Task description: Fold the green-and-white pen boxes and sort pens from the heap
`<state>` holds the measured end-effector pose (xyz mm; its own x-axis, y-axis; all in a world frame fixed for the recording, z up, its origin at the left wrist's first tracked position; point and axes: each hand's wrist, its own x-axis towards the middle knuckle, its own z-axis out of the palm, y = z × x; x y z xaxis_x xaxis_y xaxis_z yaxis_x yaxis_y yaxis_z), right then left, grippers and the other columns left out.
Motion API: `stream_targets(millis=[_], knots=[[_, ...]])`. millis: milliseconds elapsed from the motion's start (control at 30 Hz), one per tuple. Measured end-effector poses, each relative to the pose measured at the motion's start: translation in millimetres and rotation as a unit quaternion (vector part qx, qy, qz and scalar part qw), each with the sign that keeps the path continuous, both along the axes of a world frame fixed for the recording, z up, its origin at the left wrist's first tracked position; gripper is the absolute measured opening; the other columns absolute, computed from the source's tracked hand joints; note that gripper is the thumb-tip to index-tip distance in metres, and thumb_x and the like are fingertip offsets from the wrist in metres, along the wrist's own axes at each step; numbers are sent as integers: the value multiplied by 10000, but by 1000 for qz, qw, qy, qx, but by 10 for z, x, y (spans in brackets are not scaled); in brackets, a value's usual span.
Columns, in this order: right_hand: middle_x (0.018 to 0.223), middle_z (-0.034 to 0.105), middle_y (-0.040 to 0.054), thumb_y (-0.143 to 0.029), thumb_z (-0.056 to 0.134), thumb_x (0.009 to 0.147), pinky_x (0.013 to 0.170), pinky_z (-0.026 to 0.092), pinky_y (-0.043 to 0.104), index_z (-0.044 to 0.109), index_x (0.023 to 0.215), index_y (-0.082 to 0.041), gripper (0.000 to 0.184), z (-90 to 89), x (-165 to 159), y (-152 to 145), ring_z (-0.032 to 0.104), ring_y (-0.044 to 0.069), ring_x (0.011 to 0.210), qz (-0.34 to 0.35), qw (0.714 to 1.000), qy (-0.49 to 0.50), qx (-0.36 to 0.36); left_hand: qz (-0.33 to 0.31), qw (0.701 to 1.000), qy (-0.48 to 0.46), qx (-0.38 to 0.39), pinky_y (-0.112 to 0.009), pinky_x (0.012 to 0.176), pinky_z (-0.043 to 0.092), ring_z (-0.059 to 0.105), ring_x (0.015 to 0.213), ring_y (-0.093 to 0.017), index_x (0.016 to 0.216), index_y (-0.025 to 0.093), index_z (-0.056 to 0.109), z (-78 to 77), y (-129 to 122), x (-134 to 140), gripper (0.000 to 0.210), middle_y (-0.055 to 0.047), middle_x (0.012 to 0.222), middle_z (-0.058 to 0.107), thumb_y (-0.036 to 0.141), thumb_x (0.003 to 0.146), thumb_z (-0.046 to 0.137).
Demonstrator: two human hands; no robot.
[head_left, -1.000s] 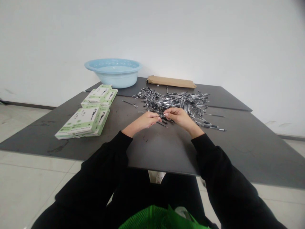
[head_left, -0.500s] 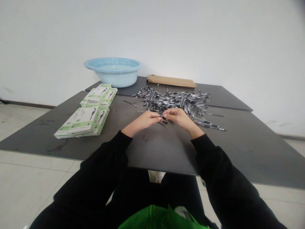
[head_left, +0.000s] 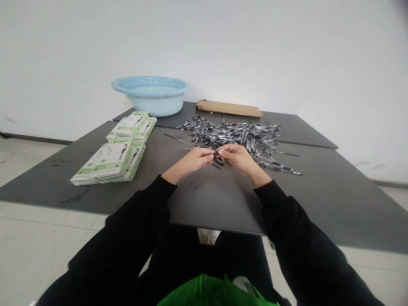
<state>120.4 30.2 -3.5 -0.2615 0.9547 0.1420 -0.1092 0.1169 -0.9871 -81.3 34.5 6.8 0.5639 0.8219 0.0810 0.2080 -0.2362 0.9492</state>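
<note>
My left hand (head_left: 198, 159) and my right hand (head_left: 235, 156) meet over the near edge of a pile of pens (head_left: 236, 134). Between their fingertips is a small dark pen part (head_left: 216, 154), gripped from both sides. Its black end shows; the rest is covered by my fingers. Both hands are closed in a pinch. Just below them, a few thin pen pieces (head_left: 218, 166) lie on the table. Most pens in the pile are clear and black, lying in all directions.
Green and white pen boxes (head_left: 106, 159) are stacked at the left of the dark table (head_left: 210, 199). Behind them stands a light blue basin (head_left: 156, 102). A flat brown cardboard piece (head_left: 229, 108) lies at the back by the wall. One thin refill (head_left: 173, 137) lies left of the pile.
My hands have shifted slightly, and the black end of the pen part now shows more clearly between my fingertips. The pile and boxes stay as they were.
</note>
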Motion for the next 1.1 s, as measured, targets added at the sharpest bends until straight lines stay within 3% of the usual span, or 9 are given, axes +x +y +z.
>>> stream_targets(millis=[167, 333, 433, 533, 667, 833, 900, 1000, 1100], knots=[[649, 666, -6, -529, 880, 597, 569, 380, 273, 749, 775, -177, 416, 3, -33, -8, 494, 103, 564, -41, 999, -14, 13, 26, 999, -34, -14, -206, 493, 330, 452, 534, -71, 976, 122, 699, 36, -28, 17, 260, 20, 708, 588, 292, 782, 669], [633, 652, 1, -588, 851, 613, 582, 384, 283, 710, 714, -186, 438, 24, -119, -75, 511, 120, 578, -91, 994, -21, 47, 8, 998, -50, -40, -190, 458, 341, 461, 504, -57, 899, 130, 666, 45, -46, 57, 201, 23, 706, 576, 309, 808, 657], [662, 673, 18, -613, 833, 632, 608, 407, 294, 703, 716, -196, 445, 40, -135, -105, 544, 140, 611, -93, 994, -20, 61, 6, 993, -56, -103, -196, 417, 341, 484, 468, -72, 892, 137, 644, 39, -45, 69, 267, -18, 721, 634, 389, 900, 556], [623, 622, -5, -605, 820, 661, 581, 372, 283, 695, 714, -196, 430, 52, -107, -103, 488, 124, 581, -111, 991, -24, 74, 7, 986, -38, -161, -210, 371, 295, 439, 392, -85, 874, 129, 654, 44, -44, 55, 388, -29, 610, 612, 420, 969, 414], [614, 573, -23, -559, 813, 697, 569, 333, 273, 697, 708, -190, 387, 57, -58, -79, 440, 111, 580, -118, 989, -25, 82, 14, 988, -44, -144, -196, 367, 210, 343, 372, -48, 807, 115, 678, 82, -57, 8, 355, 24, 540, 506, 407, 937, 525], [629, 579, -25, -521, 826, 691, 593, 353, 279, 709, 715, -193, 349, 51, -54, -64, 446, 109, 584, -107, 992, 11, 65, 60, 991, -74, -90, -175, 393, 215, 379, 439, -27, 801, 118, 686, 96, -73, -12, 264, 19, 647, 558, 375, 794, 744], [632, 582, -24, -516, 831, 683, 594, 358, 280, 711, 713, -193, 346, 46, -60, -61, 449, 111, 585, -109, 992, 15, 58, 64, 986, -90, -123, -183, 382, 192, 355, 419, -24, 812, 119, 670, 82, -78, 8, 323, 11, 664, 564, 439, 830, 710], [630, 587, -20, -504, 837, 677, 591, 362, 277, 721, 717, -190, 337, 39, -67, -57, 458, 111, 586, -112, 992, 16, 53, 65, 977, -115, -170, -204, 370, 113, 265, 366, -17, 813, 125, 635, 67, -88, 48, 455, 10, 642, 546, 545, 944, 519], [636, 604, -16, -499, 846, 660, 589, 374, 277, 734, 737, -189, 338, 41, -75, -57, 466, 111, 582, -116, 992, 17, 49, 89, 983, -96, -130, -206, 380, 122, 270, 363, -22, 751, 142, 594, 75, -89, 63, 383, 36, 584, 503, 473, 940, 560]])
